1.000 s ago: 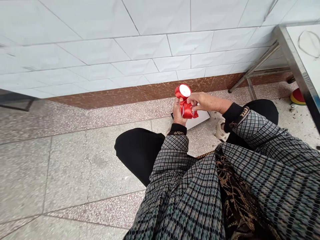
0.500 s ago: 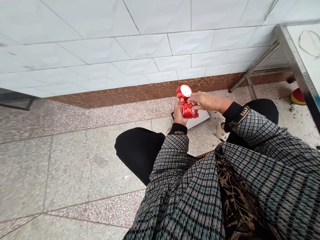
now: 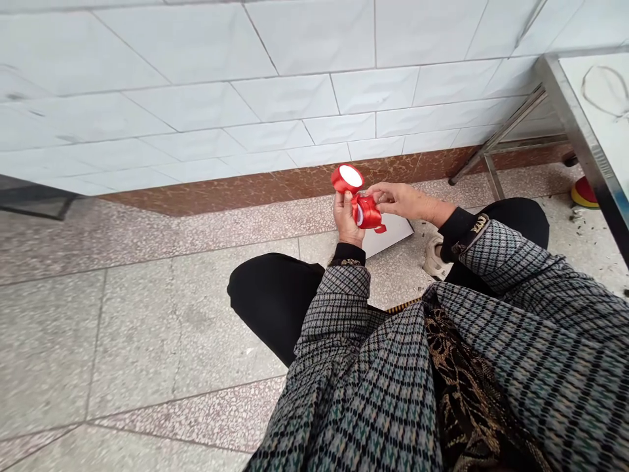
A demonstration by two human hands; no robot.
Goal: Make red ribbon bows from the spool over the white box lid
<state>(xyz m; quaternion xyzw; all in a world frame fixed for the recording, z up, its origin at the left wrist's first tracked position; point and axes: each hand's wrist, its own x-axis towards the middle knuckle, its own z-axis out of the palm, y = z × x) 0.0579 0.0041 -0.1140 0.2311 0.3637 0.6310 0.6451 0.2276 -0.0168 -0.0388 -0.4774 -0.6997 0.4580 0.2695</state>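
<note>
My left hand (image 3: 348, 225) is closed around two spools of red satin ribbon held above the floor. The upper red ribbon spool (image 3: 337, 180) turns its white round face up. Below it, the second red ribbon spool (image 3: 370, 214) lies tilted against my palm, with a loose ribbon end (image 3: 380, 229) hanging at its lower right. My right hand (image 3: 403, 200) meets that lower spool from the right, its thumb and fingers bent together at the ribbon. Its fingertips are partly hidden, and a fold of ribbon seems pinched there.
Under my hands a white flat board (image 3: 390, 237) with a dark edge lies on the speckled floor (image 3: 162, 321). A metal-framed table (image 3: 574, 111) stands at the right, a red and yellow object (image 3: 586, 192) beneath it. The tiled wall (image 3: 289, 98) rises ahead.
Both spools have shifted slightly left with my left hand, and the upper one is tilted more. My right hand has moved from over the lower spool to its right side.
</note>
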